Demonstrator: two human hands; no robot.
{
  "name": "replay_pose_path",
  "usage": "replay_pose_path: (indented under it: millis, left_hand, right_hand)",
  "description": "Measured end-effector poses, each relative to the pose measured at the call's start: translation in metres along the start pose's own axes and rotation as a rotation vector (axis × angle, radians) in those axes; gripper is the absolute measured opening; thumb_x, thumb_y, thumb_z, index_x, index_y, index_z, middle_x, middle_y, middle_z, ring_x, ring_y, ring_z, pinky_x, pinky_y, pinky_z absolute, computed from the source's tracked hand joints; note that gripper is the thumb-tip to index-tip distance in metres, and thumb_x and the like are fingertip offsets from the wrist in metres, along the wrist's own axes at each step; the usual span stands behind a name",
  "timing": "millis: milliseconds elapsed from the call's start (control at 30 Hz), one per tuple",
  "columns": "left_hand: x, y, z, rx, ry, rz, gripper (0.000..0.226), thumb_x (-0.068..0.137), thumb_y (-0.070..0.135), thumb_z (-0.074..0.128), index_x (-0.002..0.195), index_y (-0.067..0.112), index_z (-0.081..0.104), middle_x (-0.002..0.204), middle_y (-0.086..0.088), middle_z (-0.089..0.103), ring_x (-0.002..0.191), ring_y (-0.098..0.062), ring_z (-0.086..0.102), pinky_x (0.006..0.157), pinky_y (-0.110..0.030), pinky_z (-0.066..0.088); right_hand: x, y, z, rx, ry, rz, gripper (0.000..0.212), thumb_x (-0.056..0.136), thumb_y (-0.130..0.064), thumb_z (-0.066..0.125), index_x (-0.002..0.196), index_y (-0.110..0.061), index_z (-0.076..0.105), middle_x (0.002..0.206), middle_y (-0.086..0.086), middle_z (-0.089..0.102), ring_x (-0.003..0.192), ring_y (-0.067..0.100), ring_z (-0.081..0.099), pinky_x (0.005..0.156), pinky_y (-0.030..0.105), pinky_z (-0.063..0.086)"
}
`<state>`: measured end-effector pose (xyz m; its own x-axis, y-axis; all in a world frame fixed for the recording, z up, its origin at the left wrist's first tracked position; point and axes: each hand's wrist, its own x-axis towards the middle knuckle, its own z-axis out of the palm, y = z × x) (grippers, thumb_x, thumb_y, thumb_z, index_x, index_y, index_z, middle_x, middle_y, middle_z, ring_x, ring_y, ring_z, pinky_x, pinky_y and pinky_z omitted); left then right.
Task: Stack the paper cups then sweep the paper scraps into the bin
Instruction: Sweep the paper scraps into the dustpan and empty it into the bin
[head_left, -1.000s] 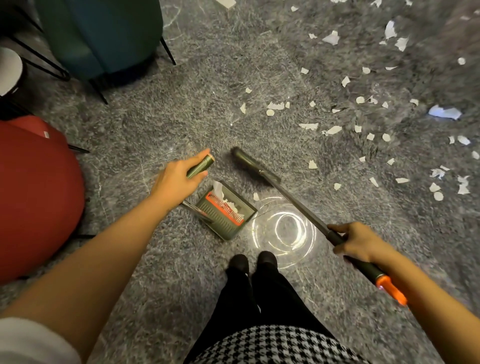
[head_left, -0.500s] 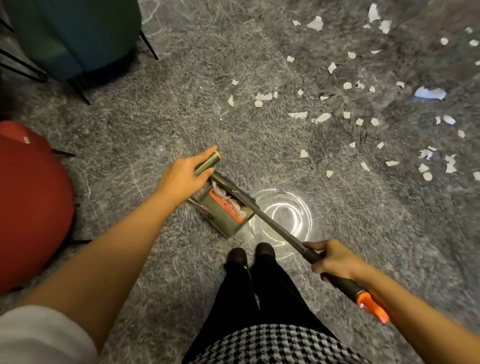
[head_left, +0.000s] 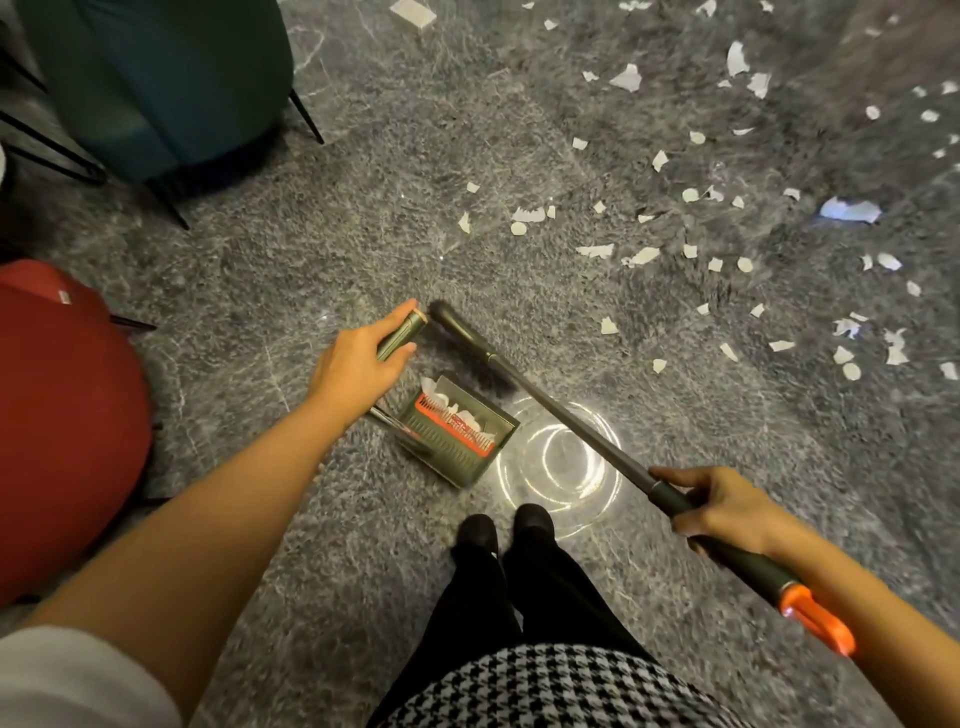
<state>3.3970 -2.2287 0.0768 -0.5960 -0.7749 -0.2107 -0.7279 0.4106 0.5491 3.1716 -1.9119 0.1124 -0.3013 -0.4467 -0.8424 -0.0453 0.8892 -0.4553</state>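
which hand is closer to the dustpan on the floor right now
Left. The left hand grips the handle of the dustpan, just left of the pan. The right hand holds the broom off to the right, not touching the dustpan.

Single view from a head-worn wide-angle camera on a standing person, aimed forward and steeply down at the floor (head_left: 363, 249). The wearer's own shoes (head_left: 478, 532) sit low centre, with a checked garment (head_left: 545, 691) at the bottom edge. Arms enter from both bottom corners: left hand (head_left: 358, 364) on the dustpan handle (head_left: 400, 335) mid-frame, right hand (head_left: 727, 512) on the broom handle (head_left: 571, 421) lower right. Hands are near the lens; the paper scraps (head_left: 644, 255) lie farther off, upper right. Teal chair (head_left: 156, 78) top left and red chair (head_left: 62, 415) at the left edge, both cropped. Frame edges bend with lens distortion.
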Motion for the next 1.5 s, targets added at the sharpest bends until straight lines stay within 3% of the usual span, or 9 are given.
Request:
replay_pose_path:
  millis: [200,333,533,667,833,1100,1233,1400,1500]
  left_hand:
    - [0.024,-0.017,-0.028,-0.16,0.161,-0.085,0.051,0.089,0.028,0.063,0.137,0.036,0.048,0.119,-0.009,0.066,0.102,-0.03,0.063,0.088,-0.036,0.049]
    - [0.05,-0.022,-0.05,-0.166,0.201,-0.062,0.05,0.089,0.028,0.063,0.136,0.034,0.049,0.119,-0.007,0.066,0.1,-0.027,0.063,0.084,-0.031,0.046]
    - [0.11,-0.019,-0.072,-0.194,0.224,-0.043,0.051,0.089,0.029,0.061,0.137,0.038,0.047,0.107,-0.009,0.069,0.085,-0.026,0.066,0.083,-0.041,0.053]
    - [0.173,-0.018,-0.08,-0.154,0.251,-0.03,0.051,0.089,0.03,0.062,0.136,0.04,0.046,0.107,-0.008,0.069,0.086,-0.025,0.065,0.08,-0.036,0.053]
    - [0.28,-0.014,-0.095,-0.16,0.196,0.01,0.051,0.089,0.03,0.063,0.136,0.042,0.046,0.108,-0.006,0.069,0.089,-0.022,0.064,0.08,-0.03,0.049]
    - [0.427,-0.006,-0.127,-0.083,0.103,0.054,0.051,0.089,0.033,0.062,0.135,0.045,0.045,0.108,-0.006,0.07,0.088,-0.023,0.066,0.074,-0.028,0.048]
    - [0.488,-0.017,-0.145,-0.043,0.044,0.104,0.052,0.088,0.031,0.063,0.135,0.044,0.046,0.102,-0.007,0.071,0.08,-0.022,0.066,0.076,-0.036,0.053]
    - [0.564,-0.037,-0.168,-0.024,-0.071,0.156,0.051,0.089,0.033,0.062,0.135,0.046,0.044,0.107,-0.007,0.071,0.083,-0.025,0.066,0.076,-0.043,0.054]
    - [0.605,-0.047,-0.186,-0.048,-0.119,0.218,0.05,0.09,0.031,0.062,0.135,0.043,0.047,0.111,-0.008,0.07,0.089,-0.027,0.066,0.078,-0.043,0.054]
  right_hand:
    - [0.015,-0.036,-0.009,-0.098,0.111,-0.021,0.065,0.072,0.013,0.059,0.133,-0.01,0.052,0.049,0.003,0.06,0.034,0.012,0.05,0.043,0.024,0.043]
    - [0.033,-0.061,-0.02,-0.063,0.169,-0.019,0.063,0.073,0.013,0.059,0.131,-0.009,0.053,0.05,0.009,0.059,0.03,0.012,0.048,0.035,0.018,0.04]
    - [0.069,-0.103,-0.04,-0.008,0.22,0.003,0.062,0.075,0.014,0.058,0.133,-0.006,0.05,0.051,0.012,0.059,0.027,0.011,0.046,0.032,0.014,0.037]
    - [0.111,-0.141,-0.059,0.044,0.252,0.008,0.061,0.074,0.012,0.061,0.131,-0.009,0.053,0.065,0.02,0.065,0.029,0.013,0.048,0.032,0.018,0.04]
    - [0.172,-0.207,-0.098,0.135,0.278,0.018,0.059,0.074,0.012,0.061,0.13,-0.007,0.053,0.043,0.005,0.056,0.027,0.013,0.047,0.031,0.018,0.039]
    - [0.252,-0.335,-0.16,0.09,0.329,0.017,0.059,0.074,0.006,0.066,0.13,-0.01,0.054,0.054,0.007,0.06,0.028,0.012,0.052,0.032,0.017,0.039]
    - [0.292,-0.395,-0.164,0.068,0.372,0.008,0.059,0.073,0.003,0.068,0.13,-0.008,0.055,0.069,0.011,0.062,0.026,0.007,0.051,0.032,0.014,0.04]
    - [0.354,-0.476,-0.153,0.117,0.401,0.047,0.054,0.074,0.004,0.068,0.126,-0.004,0.056,0.041,-0.004,0.057,0.024,0.004,0.048,0.029,0.012,0.036]
    - [0.392,-0.52,-0.136,0.157,0.423,0.081,0.047,0.075,0.003,0.069,0.12,0.0,0.059,0.063,0.011,0.06,0.024,0.006,0.049,0.028,0.012,0.036]
